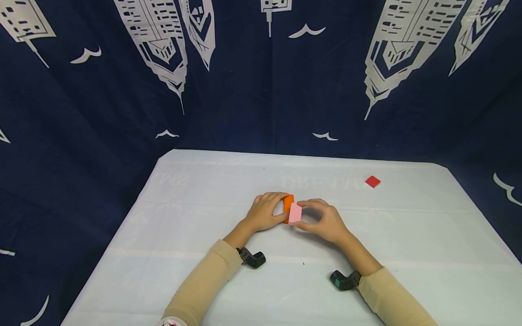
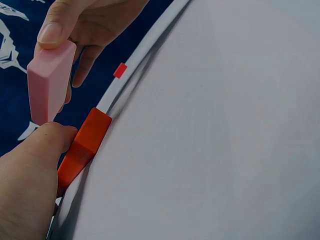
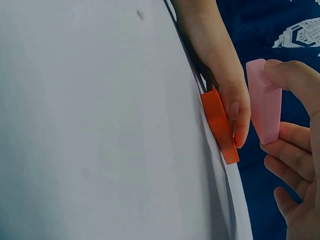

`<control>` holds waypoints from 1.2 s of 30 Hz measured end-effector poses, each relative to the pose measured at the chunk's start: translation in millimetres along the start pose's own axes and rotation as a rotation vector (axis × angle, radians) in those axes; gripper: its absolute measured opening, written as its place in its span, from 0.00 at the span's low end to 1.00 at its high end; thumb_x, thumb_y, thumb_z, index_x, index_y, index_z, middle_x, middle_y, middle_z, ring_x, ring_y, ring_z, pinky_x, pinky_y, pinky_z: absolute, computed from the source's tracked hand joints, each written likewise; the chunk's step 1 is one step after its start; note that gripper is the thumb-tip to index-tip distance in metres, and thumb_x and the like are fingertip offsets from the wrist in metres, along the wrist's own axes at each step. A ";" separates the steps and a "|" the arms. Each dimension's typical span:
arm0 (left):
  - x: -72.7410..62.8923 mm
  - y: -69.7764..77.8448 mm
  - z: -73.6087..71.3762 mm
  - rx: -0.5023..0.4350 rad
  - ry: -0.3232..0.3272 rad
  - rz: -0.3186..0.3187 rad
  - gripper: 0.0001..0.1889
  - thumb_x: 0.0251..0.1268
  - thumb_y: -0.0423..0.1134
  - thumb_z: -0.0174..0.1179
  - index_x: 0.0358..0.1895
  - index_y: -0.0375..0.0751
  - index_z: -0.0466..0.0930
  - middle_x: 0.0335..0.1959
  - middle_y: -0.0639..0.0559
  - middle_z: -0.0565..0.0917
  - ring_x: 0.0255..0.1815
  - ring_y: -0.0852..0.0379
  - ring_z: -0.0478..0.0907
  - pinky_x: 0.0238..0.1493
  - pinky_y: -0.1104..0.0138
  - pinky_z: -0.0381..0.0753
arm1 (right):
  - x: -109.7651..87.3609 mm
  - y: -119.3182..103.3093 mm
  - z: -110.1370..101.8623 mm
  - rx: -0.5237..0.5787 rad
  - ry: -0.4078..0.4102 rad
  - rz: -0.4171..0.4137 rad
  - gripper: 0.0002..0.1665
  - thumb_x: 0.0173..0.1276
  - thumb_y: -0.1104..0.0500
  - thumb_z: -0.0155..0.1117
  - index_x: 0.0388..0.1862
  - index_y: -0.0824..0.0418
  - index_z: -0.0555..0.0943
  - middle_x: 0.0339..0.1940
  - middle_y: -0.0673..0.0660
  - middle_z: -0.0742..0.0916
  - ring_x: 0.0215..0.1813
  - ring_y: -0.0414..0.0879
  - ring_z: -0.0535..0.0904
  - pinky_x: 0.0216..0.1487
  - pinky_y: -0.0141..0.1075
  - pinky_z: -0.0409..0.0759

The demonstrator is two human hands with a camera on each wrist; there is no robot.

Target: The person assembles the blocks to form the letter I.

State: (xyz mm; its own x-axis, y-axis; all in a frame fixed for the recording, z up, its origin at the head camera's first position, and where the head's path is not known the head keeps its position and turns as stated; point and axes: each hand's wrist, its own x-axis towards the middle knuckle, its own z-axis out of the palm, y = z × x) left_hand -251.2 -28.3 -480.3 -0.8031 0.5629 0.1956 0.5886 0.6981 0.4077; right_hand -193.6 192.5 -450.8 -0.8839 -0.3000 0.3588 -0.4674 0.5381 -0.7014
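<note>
An orange block (image 1: 288, 202) stands on the white table, held by my left hand (image 1: 266, 212) between thumb and fingers. My right hand (image 1: 325, 221) pinches a pink block (image 1: 295, 213) between thumb and fingertips. In the head view the pink block overlaps part of the orange one. The left wrist view shows the pink block (image 2: 50, 82) raised above my left thumb, apart from the orange block (image 2: 84, 145). From the right wrist, the pink block (image 3: 265, 102) appears beside the left fingers, with the orange block (image 3: 219, 127) beyond.
A red flat piece (image 1: 373, 181) lies on the white table (image 1: 195, 271) toward the back right. Behind the table hangs a dark blue cloth (image 1: 244, 99) with white building and bird prints. Each wrist wears a black camera band.
</note>
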 end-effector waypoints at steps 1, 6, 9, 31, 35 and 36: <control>0.0 0.2 -0.1 0.000 0.000 0.000 0.31 0.67 0.57 0.55 0.70 0.50 0.66 0.69 0.54 0.71 0.70 0.52 0.64 0.67 0.51 0.60 | -0.5 -0.4 0.2 -0.001 -0.002 -0.003 0.32 0.47 0.51 0.82 0.52 0.59 0.85 0.50 0.53 0.86 0.56 0.51 0.78 0.59 0.53 0.73; -0.6 1.3 -1.4 0.007 -0.006 -0.001 0.31 0.67 0.56 0.55 0.71 0.50 0.66 0.69 0.55 0.70 0.70 0.53 0.64 0.66 0.52 0.60 | -3.2 -2.7 1.2 0.004 -0.016 -0.013 0.32 0.46 0.51 0.83 0.52 0.59 0.85 0.50 0.52 0.86 0.56 0.50 0.78 0.58 0.52 0.73; -0.8 1.9 -1.8 0.007 -0.005 -0.001 0.31 0.68 0.56 0.55 0.71 0.50 0.66 0.69 0.55 0.70 0.70 0.53 0.64 0.66 0.52 0.60 | -5.1 -3.7 2.1 0.007 -0.028 -0.016 0.33 0.46 0.51 0.83 0.52 0.58 0.85 0.49 0.51 0.86 0.55 0.49 0.78 0.58 0.52 0.74; 0.6 -0.2 -0.9 0.006 -0.002 0.010 0.32 0.67 0.58 0.56 0.71 0.50 0.66 0.69 0.54 0.71 0.70 0.52 0.64 0.66 0.52 0.60 | -23.0 -5.4 10.3 0.048 -0.055 -0.068 0.31 0.46 0.52 0.83 0.52 0.56 0.85 0.47 0.47 0.86 0.53 0.46 0.79 0.58 0.41 0.75; 0.6 -0.8 0.2 0.004 0.007 0.014 0.33 0.67 0.59 0.56 0.70 0.50 0.66 0.69 0.54 0.71 0.69 0.52 0.64 0.66 0.52 0.61 | -25.2 -4.2 12.8 0.055 -0.060 -0.081 0.31 0.47 0.53 0.83 0.52 0.57 0.85 0.47 0.48 0.86 0.52 0.47 0.80 0.57 0.39 0.75; 0.5 -0.9 0.3 0.004 0.008 0.015 0.33 0.67 0.59 0.56 0.70 0.50 0.66 0.69 0.54 0.71 0.69 0.52 0.64 0.66 0.52 0.61 | -25.7 -3.8 13.5 0.054 -0.059 -0.085 0.31 0.47 0.53 0.83 0.52 0.57 0.85 0.47 0.47 0.86 0.52 0.47 0.80 0.57 0.38 0.75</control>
State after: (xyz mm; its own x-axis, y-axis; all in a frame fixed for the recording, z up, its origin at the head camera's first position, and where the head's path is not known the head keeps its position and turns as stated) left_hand -252.2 -28.6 -480.9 -0.7951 0.5696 0.2083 0.6006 0.6917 0.4011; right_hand -168.9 187.6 -465.7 -0.8375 -0.3900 0.3828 -0.5380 0.4658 -0.7025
